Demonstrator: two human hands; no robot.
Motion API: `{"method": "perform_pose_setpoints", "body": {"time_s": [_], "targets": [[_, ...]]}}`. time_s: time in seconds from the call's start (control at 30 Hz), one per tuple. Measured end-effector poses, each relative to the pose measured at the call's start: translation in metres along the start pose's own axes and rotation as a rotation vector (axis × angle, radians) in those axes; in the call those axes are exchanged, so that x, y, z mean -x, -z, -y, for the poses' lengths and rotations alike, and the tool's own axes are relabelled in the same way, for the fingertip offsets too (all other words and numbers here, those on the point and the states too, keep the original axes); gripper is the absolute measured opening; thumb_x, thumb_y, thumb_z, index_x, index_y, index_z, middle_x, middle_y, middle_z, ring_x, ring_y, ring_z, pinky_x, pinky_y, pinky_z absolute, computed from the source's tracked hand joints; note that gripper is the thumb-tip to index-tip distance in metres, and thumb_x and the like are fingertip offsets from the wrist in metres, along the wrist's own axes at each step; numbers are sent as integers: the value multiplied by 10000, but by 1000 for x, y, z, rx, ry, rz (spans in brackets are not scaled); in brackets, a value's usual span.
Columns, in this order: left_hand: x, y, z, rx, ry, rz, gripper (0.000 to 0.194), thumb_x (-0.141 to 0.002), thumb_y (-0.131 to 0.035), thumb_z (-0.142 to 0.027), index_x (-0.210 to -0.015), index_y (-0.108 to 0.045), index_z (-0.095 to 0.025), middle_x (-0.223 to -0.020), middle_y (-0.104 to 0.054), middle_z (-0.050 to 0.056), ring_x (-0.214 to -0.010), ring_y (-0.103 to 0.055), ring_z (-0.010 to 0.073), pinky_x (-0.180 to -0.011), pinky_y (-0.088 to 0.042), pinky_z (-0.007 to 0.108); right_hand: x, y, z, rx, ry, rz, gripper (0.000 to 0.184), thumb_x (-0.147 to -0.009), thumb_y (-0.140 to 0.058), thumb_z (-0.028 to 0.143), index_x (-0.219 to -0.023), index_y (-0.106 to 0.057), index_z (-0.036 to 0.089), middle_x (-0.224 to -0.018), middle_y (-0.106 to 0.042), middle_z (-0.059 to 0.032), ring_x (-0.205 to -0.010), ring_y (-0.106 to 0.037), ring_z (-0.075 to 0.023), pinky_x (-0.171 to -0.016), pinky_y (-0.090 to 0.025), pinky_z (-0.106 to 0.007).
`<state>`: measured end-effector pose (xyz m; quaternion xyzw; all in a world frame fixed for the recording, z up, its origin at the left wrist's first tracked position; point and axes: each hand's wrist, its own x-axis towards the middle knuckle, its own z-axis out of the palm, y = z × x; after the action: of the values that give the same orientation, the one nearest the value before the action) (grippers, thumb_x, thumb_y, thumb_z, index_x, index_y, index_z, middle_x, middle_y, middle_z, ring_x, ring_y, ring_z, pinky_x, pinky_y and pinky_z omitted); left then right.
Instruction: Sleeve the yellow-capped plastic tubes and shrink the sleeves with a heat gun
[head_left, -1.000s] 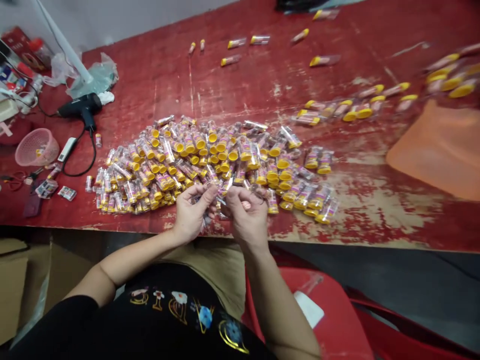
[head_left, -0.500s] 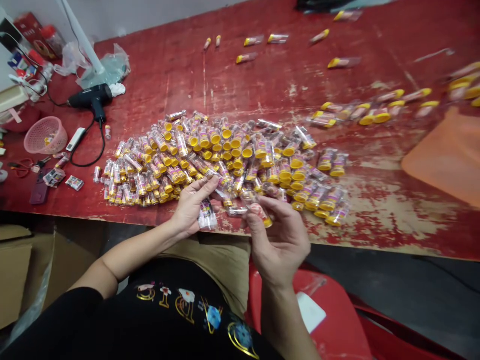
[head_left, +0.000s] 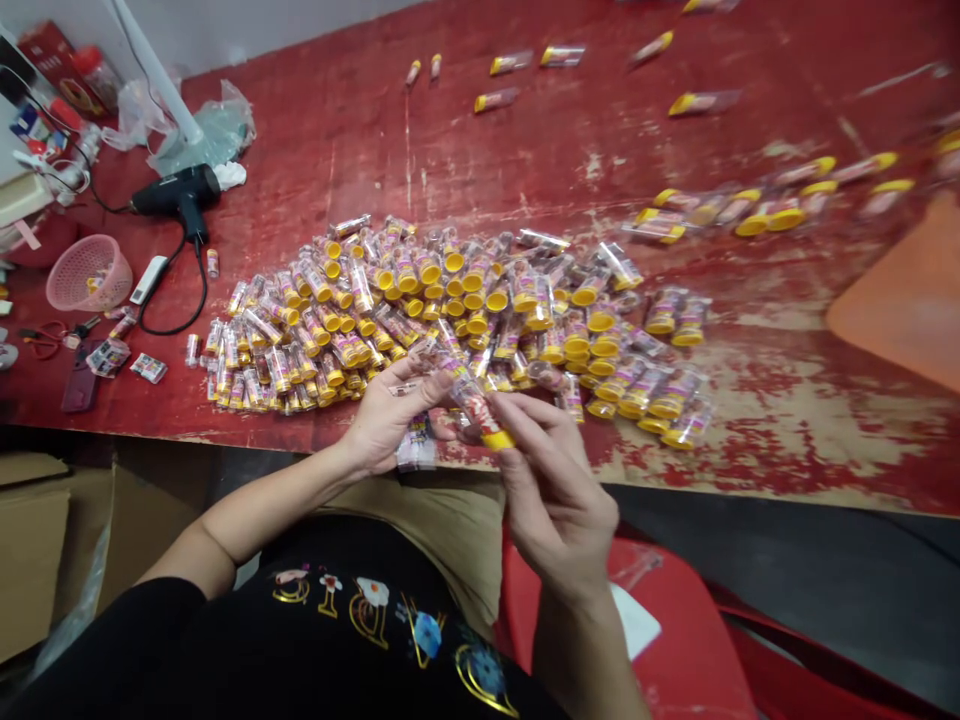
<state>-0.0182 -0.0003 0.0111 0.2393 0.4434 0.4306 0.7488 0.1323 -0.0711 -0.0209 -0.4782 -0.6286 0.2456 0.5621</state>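
With right hand (head_left: 562,490), pinching a yellow-ended tube (head_left: 480,408) over the edge of the red table (head_left: 315,150), by the pile (head_left: 337,320); with left hand (head_left: 394,415), gripping printed plastic (head_left: 416,448) beside the tube's clear end. Best to press lightly, to avoid crumpling either.

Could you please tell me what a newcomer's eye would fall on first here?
Probably the wide heap of yellow-ended clear plastic tubes near the front of the scuffed red table. In front of it, the bare right hand pinches one yellow-ended clear plastic tube, close to the bare left hand. Off to the left lies a black pistol-shaped tool.
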Motion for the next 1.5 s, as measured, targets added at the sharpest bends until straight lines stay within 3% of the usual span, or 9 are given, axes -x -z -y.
{"method": "perform_pose_setpoints", "body": {"time_s": [0.1,0.17,0.33,0.53,0.67,1.17,1.27,1.4,1.5], "targets": [[1,1,2,-58,22,48,716,-514,-1005,-548,-1043,-698,-177,-828,-753,-4,-475,-603,74,-444,-506,209,1,0,-5,-54,-29,-36,580,-955,-671,159,-1495,-601,358,-1275,-672,-97,-1086,-691,-227,-888,-610,-397],[1,2,2,-83,50,99,727,-522,-1003,-544,-1075,-708,-177,-866,-763,15,-477,-608,75,-438,-500,209,-1,-2,-10,-35,27,-97,547,-938,-701,169,-1447,-649,365,-1166,-687,-79,-1012,-684,-206,-846,-596,-367],[3,1,0,-110,59,127,664,-511,-1018,-504,-994,-715,-163,-843,-742,9,-480,-606,69,-435,-499,201,-7,-6,-8,5,66,-129,591,-903,-706,67,-1403,-681,382,-1063,-704,-55,-959,-679,-183,-820,-570,-338],[6,-4,3,-144,61,172,630,-499,-1026,-490,-905,-671,-163,-748,-687,-35,-447,-604,86,-424,-525,229,-3,-11,-2,35,26,-361,561,-804,-800,8,-1220,-787,385,-902,-701,-1,-761,-640,-119,-617,-490,-238],[6,-5,8,-145,73,190,644,-453,-1048,-432,-889,-658,-164,-733,-675,-46,-484,-608,85,-446,-542,225,-1,-13,-3,45,22,-438,542,-780,-830,5,-1167,-806,382,-864,-704,13,-747,-642,-104,-607,-489,-220],[-1,-20,18,-173,58,174,555,-538,-1008,-498,-833,-680,-160,-731,-666,-24,-471,-583,74,-440,-543,226,-4,-1,-10,-21,-108,-445,464,-796,-820,15,-1096,-830,368,-875,-706,15,-738,-649,-91,-574,-470,-200],[-1,-22,19,-177,11,157,545,-600,-997,-437,-1002,-730,-185,-816,-708,-4,-510,-604,83,-465,-554,229,-4,3,-11,19,-78,-438,506,-792,-821,6,-1135,-818,379,-889,-712,14,-749,-649,-91,-581,-472,-201],[1,-24,19,-181,-74,156,798,-707,-954,-359,-1426,-613,-298,-793,-706,-26,-564,-644,114,-521,-577,237,-4,3,-13,42,-62,-447,503,-808,-822,31,-1165,-806,386,-894,-720,10,-745,-651,-96,-574,-473,-209],[1,-24,18,-197,-91,161,849,-710,-951,-383,-1472,-587,-298,-745,-679,-37,-563,-652,127,-529,-583,249,-4,1,-13,46,-57,-458,485,-814,-826,47,-1167,-806,378,-898,-726,4,-775,-668,-113,-632,-517,-238]]}}
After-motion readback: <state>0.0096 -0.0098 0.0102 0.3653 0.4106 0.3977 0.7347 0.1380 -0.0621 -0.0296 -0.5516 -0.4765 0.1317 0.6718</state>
